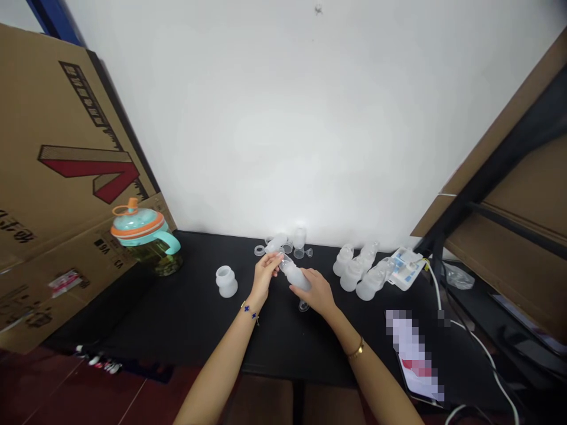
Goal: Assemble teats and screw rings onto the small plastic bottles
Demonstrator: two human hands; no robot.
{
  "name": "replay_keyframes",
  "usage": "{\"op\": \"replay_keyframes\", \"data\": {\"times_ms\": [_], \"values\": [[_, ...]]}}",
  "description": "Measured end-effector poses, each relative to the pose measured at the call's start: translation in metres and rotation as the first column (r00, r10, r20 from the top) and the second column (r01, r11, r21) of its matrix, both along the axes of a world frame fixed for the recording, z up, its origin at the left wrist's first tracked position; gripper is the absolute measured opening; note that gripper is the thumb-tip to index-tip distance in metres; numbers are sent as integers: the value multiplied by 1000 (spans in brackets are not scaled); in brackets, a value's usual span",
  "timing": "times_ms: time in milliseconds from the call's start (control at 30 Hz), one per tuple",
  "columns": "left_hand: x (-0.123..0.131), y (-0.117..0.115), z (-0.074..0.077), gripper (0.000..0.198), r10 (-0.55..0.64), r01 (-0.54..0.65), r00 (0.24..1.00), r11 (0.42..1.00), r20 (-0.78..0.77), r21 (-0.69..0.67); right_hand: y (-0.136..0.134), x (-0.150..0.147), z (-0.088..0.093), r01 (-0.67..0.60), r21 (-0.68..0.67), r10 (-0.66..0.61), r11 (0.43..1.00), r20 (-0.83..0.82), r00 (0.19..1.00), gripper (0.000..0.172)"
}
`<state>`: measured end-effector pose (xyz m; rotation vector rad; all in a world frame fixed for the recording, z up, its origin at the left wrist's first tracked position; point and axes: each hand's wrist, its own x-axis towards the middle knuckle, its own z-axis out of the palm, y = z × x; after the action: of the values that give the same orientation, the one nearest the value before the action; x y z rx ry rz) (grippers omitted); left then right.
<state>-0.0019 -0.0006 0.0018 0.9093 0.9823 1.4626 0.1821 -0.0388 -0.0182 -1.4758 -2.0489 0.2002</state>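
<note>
A translucent white baby bottle [296, 275] is held tilted above the table, its clear top pointing up and to the left. My right hand [319, 290] wraps around its lower body. At the clear top, my left hand [266, 273] has its fingers closed in a pinch on the end. Under my right hand a small clear piece [303, 306] lies partly hidden. Left of my hands stands an open white bottle body [227, 282] with a wide neck. Behind them are loose clear rings and caps [260, 251] and another bottle part [300, 238].
Several bottles with clear tops [352, 273] stand to the right, beside a white box [405, 268] with a cable. A phone [414, 357] lies nearer right. At left sits a teal and orange jug [153, 239] before a large cardboard box [57, 177]. A white wall [283, 118] bounds the back.
</note>
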Motion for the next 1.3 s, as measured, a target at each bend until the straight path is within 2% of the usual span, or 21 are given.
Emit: {"op": "replay_keyframes", "data": {"times_ms": [1300], "values": [[3, 0, -2, 45, -34, 34, 999, 999, -6, -1, 1, 1, 0, 15, 2, -15, 1000, 29, 999, 44]]}}
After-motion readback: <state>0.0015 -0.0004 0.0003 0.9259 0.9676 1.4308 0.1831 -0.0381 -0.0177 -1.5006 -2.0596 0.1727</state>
